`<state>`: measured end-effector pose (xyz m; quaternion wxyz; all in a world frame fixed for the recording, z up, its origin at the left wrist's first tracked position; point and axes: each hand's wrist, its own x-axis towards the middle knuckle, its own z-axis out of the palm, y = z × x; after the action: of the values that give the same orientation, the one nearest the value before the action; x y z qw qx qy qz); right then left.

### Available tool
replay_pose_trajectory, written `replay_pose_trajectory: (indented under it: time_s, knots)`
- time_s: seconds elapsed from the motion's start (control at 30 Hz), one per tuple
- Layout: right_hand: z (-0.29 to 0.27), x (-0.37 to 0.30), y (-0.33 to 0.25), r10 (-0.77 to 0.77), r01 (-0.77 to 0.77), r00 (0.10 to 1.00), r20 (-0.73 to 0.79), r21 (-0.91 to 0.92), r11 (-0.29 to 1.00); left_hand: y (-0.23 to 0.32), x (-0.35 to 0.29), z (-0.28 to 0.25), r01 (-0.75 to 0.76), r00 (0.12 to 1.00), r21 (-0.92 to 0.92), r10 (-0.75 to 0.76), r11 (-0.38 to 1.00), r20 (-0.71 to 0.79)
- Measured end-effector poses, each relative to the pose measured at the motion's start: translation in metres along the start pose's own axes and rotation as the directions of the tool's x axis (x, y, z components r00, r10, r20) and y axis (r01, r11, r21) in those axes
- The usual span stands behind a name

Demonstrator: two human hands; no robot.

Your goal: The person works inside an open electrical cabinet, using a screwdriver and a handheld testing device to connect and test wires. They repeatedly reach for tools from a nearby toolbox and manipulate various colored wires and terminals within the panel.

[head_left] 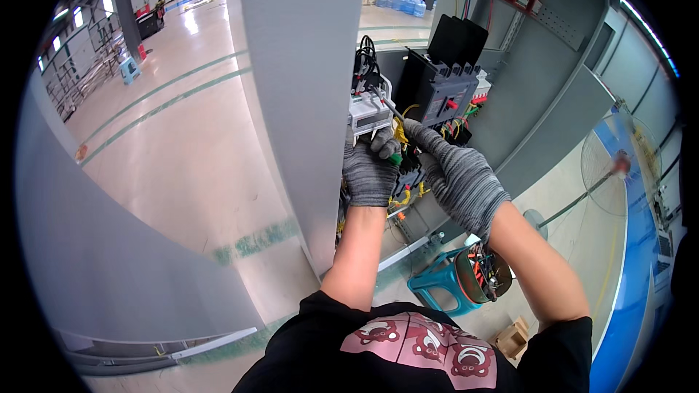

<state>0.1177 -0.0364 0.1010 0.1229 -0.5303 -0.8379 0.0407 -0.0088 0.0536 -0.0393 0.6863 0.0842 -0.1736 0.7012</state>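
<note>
Both my hands wear grey knit gloves and reach into an open grey electrical cabinet (306, 65). My left hand (368, 171) is closed around a green-handled screwdriver (394, 159) whose shaft points up toward a white module (370, 113). My right hand (455, 171) presses its fingers against yellow wires (400, 131) and black components just right of the screwdriver. A large black circuit breaker (437, 94) with coloured wires sits above my right hand.
A teal plastic stool (437, 287) stands on the floor below, carrying a round container of small parts (484, 276). A pedestal fan (611, 167) stands to the right. A small cardboard box (513, 336) lies near my right elbow. The cabinet's grey door (109, 262) swings out at left.
</note>
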Motion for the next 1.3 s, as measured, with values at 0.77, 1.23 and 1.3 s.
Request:
replay_pose_trajectory:
  time_s: [0.77, 1.23, 1.3]
  knots:
    - [0.007, 0.007, -0.020, 0.137, -0.139, 0.987, 0.087, 0.018, 0.990, -0.004, -0.003, 0.010, -0.064, 0.996, 0.050, 0.067, 0.997, -0.062]
    - [0.027, 0.005, -0.006, 0.047, -0.250, 0.967, 0.249, 0.968, 0.028, 0.000, -0.003, 0.002, -0.021, 0.999, 0.008, 0.021, 1.000, -0.042]
    - [0.042, -0.001, 0.002, 0.007, -0.173, 0.984, 0.177, 0.970, -0.168, -0.002, -0.001, -0.008, -0.035, 0.996, 0.080, 0.041, 0.996, -0.074]
